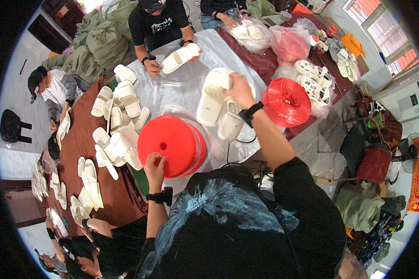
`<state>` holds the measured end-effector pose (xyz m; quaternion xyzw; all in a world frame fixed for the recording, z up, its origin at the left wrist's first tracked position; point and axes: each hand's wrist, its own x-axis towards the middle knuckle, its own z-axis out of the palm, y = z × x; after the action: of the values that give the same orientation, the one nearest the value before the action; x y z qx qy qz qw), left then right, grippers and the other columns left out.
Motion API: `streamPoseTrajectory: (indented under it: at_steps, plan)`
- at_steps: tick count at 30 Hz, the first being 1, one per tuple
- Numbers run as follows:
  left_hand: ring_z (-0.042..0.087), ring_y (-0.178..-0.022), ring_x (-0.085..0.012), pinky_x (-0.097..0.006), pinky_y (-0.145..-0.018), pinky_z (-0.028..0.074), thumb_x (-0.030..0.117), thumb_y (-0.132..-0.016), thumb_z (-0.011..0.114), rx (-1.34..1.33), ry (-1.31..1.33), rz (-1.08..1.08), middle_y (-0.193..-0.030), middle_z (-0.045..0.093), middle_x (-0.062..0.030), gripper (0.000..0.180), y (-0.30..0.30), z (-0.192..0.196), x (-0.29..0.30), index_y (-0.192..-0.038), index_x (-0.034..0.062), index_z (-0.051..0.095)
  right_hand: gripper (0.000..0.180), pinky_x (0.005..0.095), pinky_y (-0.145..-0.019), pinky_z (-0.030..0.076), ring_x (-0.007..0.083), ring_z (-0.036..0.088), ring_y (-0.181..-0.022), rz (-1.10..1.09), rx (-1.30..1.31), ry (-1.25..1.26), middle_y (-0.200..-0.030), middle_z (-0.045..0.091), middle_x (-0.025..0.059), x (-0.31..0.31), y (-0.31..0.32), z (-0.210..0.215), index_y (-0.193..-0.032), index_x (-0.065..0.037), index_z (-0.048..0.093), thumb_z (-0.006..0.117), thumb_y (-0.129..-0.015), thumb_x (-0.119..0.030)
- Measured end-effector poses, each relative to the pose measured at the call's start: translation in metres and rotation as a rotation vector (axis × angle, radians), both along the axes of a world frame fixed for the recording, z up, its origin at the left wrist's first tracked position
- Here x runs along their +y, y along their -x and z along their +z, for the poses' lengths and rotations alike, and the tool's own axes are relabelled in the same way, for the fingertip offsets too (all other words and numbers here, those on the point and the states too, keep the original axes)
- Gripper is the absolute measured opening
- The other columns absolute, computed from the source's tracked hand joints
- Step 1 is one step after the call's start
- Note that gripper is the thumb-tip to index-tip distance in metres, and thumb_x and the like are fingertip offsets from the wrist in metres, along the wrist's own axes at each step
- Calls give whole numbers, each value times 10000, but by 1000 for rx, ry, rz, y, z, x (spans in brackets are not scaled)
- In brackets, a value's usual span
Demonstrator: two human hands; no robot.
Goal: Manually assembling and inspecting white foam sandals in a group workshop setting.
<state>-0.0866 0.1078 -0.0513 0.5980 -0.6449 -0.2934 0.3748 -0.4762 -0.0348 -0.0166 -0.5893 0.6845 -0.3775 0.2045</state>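
Note:
My right hand (241, 91) grips a pair of white slide slippers (212, 98), held over the plastic-covered table with one slipper's sole turned toward me. My left hand (154, 164) hangs over the front edge of a red plastic stool (165, 139) with a round hole in its top. Its fingers are curled together, and I cannot see whether anything small is between them. Left of the stool lies a loose pile of white slippers (125, 145). Right of my right hand sits a red bowl (287, 103) with small dark bits inside.
Across the table a person holds another white slipper (180, 58). Further right are a clear bag (251, 35), a bag with something red (291, 43) and decorated white clogs (314, 83). More people work along the brown table (121, 193) at left. A red chair (373, 165) stands at right.

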Motion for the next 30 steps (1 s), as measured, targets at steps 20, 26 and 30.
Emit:
streamPoseTrajectory:
  at_steps: [20,26,30]
  plan:
    - [615,-803,-274,-346,-733,487,20,-766,702,-168,250,146,-852,632,-123,107,26,-12,-1,-781,-4,598,572,618,-890,373,387,425,-1203,371,316,-115,-1276,475,199,29,-64,-127,-1288,-183,503,695,-758,-277]
    - [618,-824,-279,-351,-739,489,36,-778,694,-165,253,153,-860,634,-128,90,18,-18,-5,-787,2,611,459,532,-802,452,416,533,-1014,504,154,-139,-1090,558,213,95,-118,-142,-1233,-101,541,617,-788,-181]
    - [620,-862,-291,-360,-770,495,68,-774,710,-159,183,159,-901,644,-138,104,10,-19,0,-801,8,631,441,463,-899,444,382,547,-1031,511,148,-275,-1048,586,233,82,-111,-133,-1200,-47,566,605,-764,-96]
